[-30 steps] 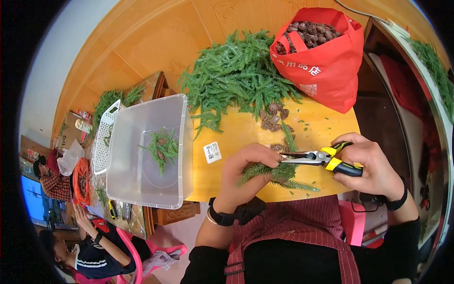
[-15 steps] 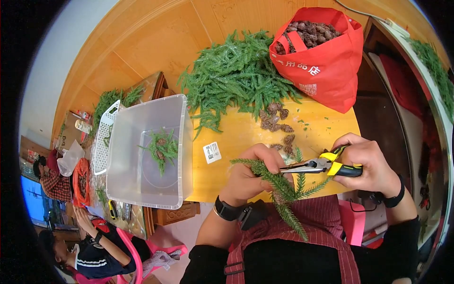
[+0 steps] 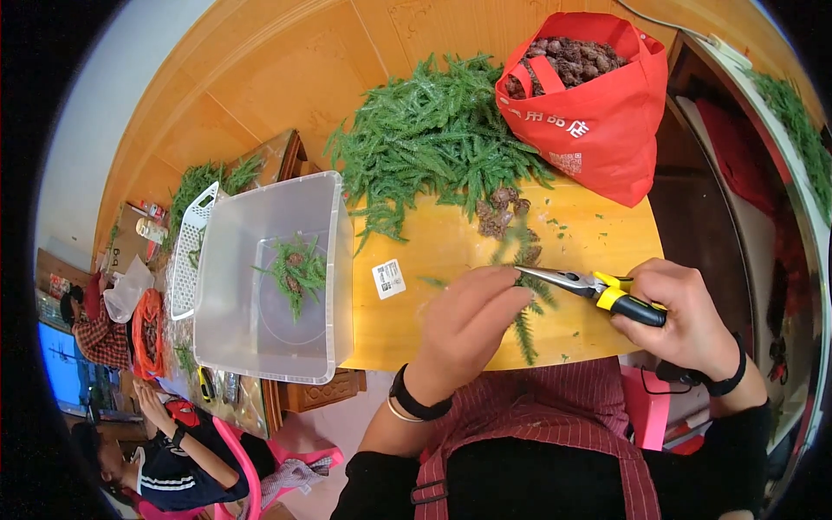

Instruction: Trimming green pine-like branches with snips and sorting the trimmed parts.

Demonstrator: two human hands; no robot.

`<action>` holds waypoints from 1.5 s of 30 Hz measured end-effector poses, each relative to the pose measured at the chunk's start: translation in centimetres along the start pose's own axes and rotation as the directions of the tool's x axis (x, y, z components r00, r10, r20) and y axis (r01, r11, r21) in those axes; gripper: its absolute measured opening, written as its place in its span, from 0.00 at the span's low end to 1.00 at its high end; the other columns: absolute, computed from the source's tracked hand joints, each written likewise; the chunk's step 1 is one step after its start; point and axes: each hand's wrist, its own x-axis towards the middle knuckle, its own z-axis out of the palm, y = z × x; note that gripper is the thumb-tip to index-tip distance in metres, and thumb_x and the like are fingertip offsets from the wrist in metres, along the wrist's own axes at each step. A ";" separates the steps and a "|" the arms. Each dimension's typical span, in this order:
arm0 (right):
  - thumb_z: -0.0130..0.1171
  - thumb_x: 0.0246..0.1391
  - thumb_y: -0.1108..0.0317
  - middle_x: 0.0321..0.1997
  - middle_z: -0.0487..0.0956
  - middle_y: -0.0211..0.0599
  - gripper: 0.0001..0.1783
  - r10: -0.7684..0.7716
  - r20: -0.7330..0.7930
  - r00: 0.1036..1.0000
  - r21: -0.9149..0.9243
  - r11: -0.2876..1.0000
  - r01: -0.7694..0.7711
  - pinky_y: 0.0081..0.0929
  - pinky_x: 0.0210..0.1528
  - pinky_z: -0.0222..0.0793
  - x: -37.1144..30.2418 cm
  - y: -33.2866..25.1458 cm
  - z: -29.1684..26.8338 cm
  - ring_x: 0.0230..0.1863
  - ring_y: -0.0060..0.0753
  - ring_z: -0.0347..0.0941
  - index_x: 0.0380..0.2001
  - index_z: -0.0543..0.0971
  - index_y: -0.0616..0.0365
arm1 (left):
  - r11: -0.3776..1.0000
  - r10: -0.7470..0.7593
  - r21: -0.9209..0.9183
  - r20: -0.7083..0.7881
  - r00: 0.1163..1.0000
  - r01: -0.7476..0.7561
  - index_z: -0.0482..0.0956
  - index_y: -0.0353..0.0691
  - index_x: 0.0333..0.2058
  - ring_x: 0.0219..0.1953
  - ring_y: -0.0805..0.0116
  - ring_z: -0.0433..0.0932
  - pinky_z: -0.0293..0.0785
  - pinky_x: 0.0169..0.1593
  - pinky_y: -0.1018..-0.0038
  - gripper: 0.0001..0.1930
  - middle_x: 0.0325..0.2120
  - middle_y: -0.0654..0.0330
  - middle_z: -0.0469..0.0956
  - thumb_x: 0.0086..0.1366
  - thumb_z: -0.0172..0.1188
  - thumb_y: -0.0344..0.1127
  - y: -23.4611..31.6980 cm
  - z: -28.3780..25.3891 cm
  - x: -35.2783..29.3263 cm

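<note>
In my right hand (image 3: 674, 314) is a pair of needle-nose pliers (image 3: 576, 282) with yellow and black handles. The tips of their jaws are at the fingertips of my left hand (image 3: 468, 325), which is turned with its back up. My left fingers close round a green artificial pine sprig (image 3: 524, 334); its branches stick out above and below them, the upper ones smeared by motion. The fingers hide the sprig's middle, so what the jaws grip there does not show. Just beyond lie several brown pine cones (image 3: 496, 217) on the yellow table (image 3: 390, 334).
A heap of green sprigs (image 3: 425, 143) covers the table's far side, beside a red bag (image 3: 598, 130) full of pine cones. To the left, a clear plastic bin (image 3: 269, 347) holds a sprig with cones (image 3: 297, 273). A white label (image 3: 388, 279) lies between. Another person (image 3: 186, 451) sits at lower left.
My left hand has turned over, swinging the sprig from near my apron up over the table. The pliers now slant with their tips higher, and their handles are closer together.
</note>
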 end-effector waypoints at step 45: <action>0.65 0.31 0.70 0.22 0.74 0.35 0.10 -0.256 -0.008 0.967 0.091 0.963 0.255 0.33 0.42 0.67 1.0 3.1 0.2 0.41 0.45 0.72 0.16 0.72 0.60 | 0.257 -0.416 -0.885 0.262 0.871 0.389 0.71 0.36 0.35 0.40 0.67 0.74 0.70 0.44 0.73 0.12 0.35 0.57 0.74 0.52 0.59 0.19 -1.1 0.8 -1.2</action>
